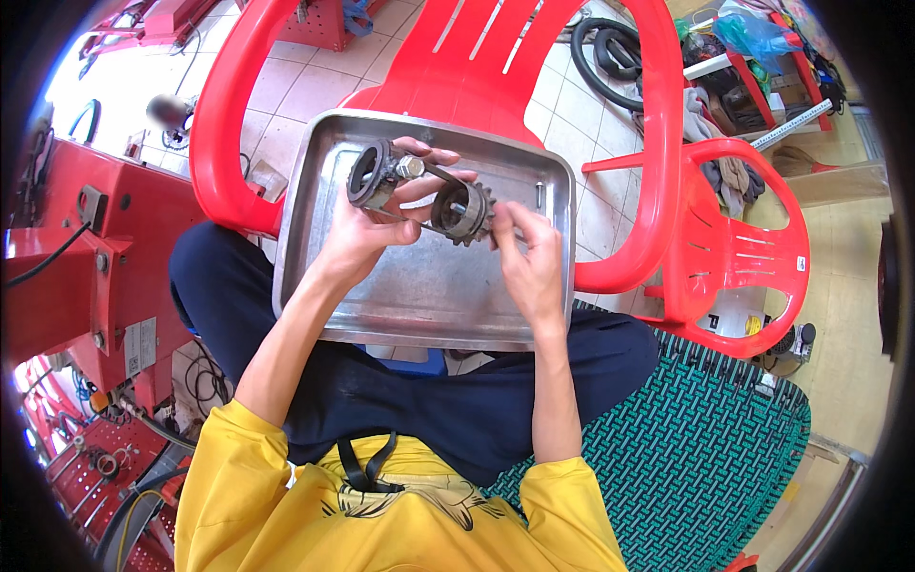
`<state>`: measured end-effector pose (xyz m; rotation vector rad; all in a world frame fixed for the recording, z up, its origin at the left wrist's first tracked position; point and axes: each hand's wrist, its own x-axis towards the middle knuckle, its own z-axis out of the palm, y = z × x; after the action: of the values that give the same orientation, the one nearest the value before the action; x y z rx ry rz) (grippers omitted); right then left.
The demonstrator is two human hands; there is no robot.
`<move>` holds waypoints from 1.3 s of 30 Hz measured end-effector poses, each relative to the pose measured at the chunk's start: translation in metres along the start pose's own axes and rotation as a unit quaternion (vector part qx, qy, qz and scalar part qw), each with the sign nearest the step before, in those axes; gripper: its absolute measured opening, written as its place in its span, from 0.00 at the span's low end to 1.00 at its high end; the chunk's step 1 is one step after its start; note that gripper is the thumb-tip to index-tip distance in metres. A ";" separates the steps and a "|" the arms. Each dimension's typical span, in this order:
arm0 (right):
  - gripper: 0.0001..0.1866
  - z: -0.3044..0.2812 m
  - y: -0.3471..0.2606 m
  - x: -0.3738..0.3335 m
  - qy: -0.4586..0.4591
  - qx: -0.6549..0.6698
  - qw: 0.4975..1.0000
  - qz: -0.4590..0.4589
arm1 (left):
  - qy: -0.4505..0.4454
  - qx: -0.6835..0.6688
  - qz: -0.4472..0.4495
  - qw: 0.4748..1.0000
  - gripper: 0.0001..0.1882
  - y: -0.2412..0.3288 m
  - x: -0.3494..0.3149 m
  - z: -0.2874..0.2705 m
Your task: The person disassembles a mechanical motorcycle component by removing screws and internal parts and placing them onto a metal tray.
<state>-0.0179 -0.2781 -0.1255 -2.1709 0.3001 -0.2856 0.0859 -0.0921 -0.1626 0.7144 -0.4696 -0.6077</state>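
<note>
Holding one toothed metal assembly: two hands.

A mechanical workshop: red machinery at left, tools on a perforated panel lower left, a black tube on tiled floor, a toothed part over a tray, a pin near the tray's right edge.

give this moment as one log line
left hand: holds metal assembly | right hand: at its sprocket | beneath: metal tray | ahead: red plastic chair
</note>
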 end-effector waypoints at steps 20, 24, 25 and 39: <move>0.15 0.003 -0.001 -0.003 0.016 0.031 0.999 -0.016 | -0.009 -0.008 0.013 1.000 0.40 -0.003 0.001 -0.002; 0.13 0.001 -0.004 -0.001 0.006 -0.011 0.999 -0.033 | 0.007 0.015 0.005 1.000 0.45 0.001 0.000 0.000; 0.13 -0.001 -0.004 -0.002 -0.014 -0.017 1.000 -0.001 | 0.009 0.008 0.000 1.000 0.44 0.001 0.000 0.000; 0.14 0.004 -0.005 -0.002 0.045 0.036 0.998 -0.004 | -0.005 0.007 0.019 1.000 0.44 0.000 0.001 -0.001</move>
<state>-0.0178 -0.2713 -0.1235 -2.0923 0.3275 -0.3923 0.0871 -0.0920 -0.1629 0.7145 -0.4957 -0.5738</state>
